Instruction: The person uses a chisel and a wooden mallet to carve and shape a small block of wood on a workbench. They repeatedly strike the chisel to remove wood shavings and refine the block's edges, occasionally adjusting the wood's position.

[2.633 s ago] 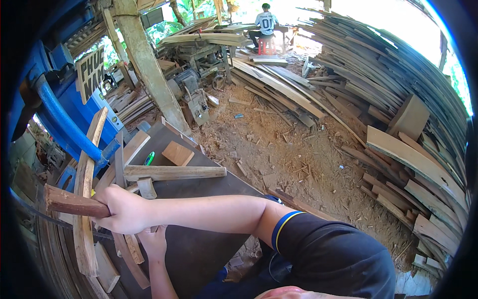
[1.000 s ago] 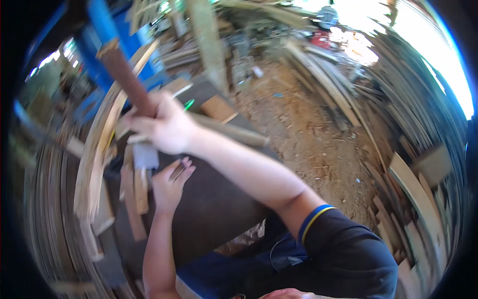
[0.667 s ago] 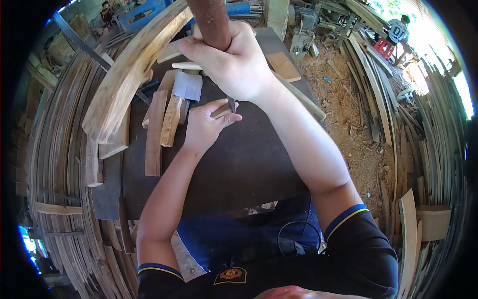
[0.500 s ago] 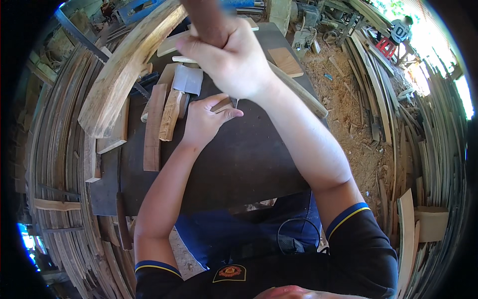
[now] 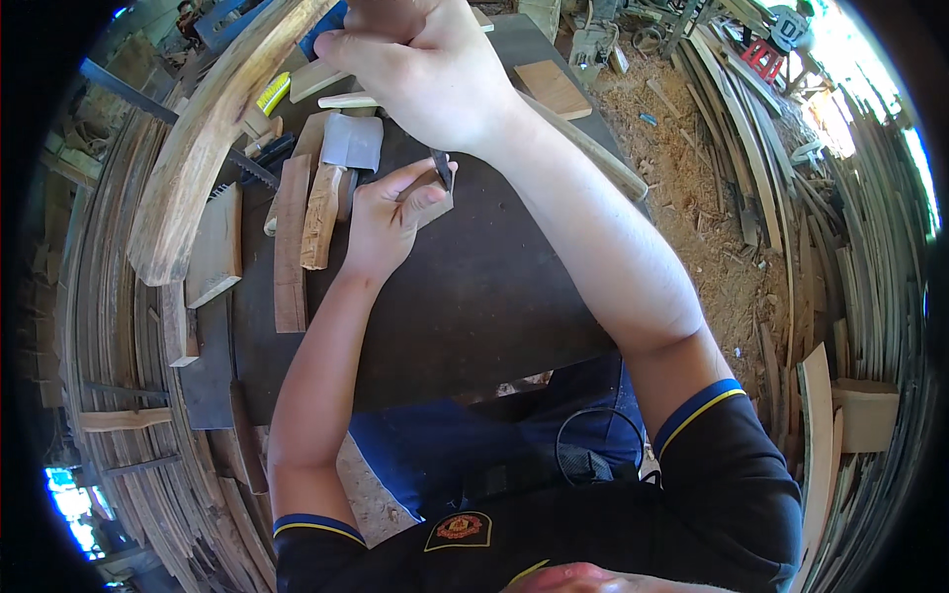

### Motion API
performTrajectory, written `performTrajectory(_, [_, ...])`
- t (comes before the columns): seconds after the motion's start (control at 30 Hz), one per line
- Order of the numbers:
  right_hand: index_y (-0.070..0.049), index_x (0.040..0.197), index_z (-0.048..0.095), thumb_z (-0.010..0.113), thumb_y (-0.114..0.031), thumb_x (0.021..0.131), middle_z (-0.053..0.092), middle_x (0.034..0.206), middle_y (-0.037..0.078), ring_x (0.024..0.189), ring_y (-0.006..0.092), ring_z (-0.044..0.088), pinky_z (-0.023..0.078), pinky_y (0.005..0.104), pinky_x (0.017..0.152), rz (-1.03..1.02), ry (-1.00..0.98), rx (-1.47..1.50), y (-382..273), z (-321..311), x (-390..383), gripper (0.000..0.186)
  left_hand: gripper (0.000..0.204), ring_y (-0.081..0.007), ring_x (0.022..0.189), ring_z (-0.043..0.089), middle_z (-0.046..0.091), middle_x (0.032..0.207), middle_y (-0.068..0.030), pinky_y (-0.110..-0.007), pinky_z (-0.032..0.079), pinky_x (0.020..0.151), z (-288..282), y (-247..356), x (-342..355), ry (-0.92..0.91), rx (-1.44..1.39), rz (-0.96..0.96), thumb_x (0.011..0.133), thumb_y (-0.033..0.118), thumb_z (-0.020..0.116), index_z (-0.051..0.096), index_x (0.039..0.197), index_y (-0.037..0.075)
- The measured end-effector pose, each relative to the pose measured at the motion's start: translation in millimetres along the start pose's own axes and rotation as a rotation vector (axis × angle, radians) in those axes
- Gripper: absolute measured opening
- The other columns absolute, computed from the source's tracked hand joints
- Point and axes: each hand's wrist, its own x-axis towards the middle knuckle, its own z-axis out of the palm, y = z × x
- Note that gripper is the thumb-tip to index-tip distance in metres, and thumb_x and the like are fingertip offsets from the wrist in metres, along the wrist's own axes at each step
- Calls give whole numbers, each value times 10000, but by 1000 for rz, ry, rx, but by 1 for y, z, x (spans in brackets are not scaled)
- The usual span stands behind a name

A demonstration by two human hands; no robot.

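Observation:
My right hand [image 5: 425, 84] is closed on a thick brown wooden handle [image 5: 386, 15], cut off by the top edge. Below it, my left hand [image 5: 386, 212] pinches a small pale piece, seemingly wood, with a narrow dark blade [image 5: 441, 168] upright at its fingertips. Whether that blade joins the handle is hidden. Left of my hands lie a wooden-handled tool [image 5: 321, 222] with a wide grey head [image 5: 351, 138], a reddish strip [image 5: 290, 247] and a short board [image 5: 214, 237]. A long rough timber [image 5: 217, 119] slants above them over a toothed saw blade [image 5: 252, 168].
The dark bench [image 5: 465, 296] carries a square board [image 5: 554, 89], a long batten [image 5: 618, 173] and a yellow object [image 5: 274, 91]. Stacked planks [image 5: 870, 296] line both sides. Wood chips cover the floor [image 5: 702, 198]. A person [image 5: 789, 30] is at a red stool [image 5: 761, 59], upper right.
The view has swung from the blue machine down onto the bench. My right hand has lifted the brown handle above my left hand; in the last half second both hands shifted slightly up the picture.

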Motion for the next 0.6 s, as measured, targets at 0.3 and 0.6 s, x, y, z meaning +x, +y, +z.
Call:
performTrajectory(0.3, [34, 767, 684, 696, -196, 867, 612, 605, 67, 593, 128, 603, 498, 344, 591, -64, 88, -169, 12, 2, 2, 251, 474, -99, 1009, 678, 774, 1109, -64, -262, 512, 933, 0, 7, -4, 18, -15, -5, 980, 385, 695, 709, 1253, -1])
performTrajectory(0.6, [32, 759, 674, 677, -185, 882, 609, 613, 47, 602, 107, 592, 491, 333, 580, -54, 121, -95, 18, -3, 3, 249, 460, -98, 1009, 667, 769, 1098, -66, -258, 511, 929, 3, 7, -4, 37, -25, -3, 1001, 366, 677, 703, 1256, -16])
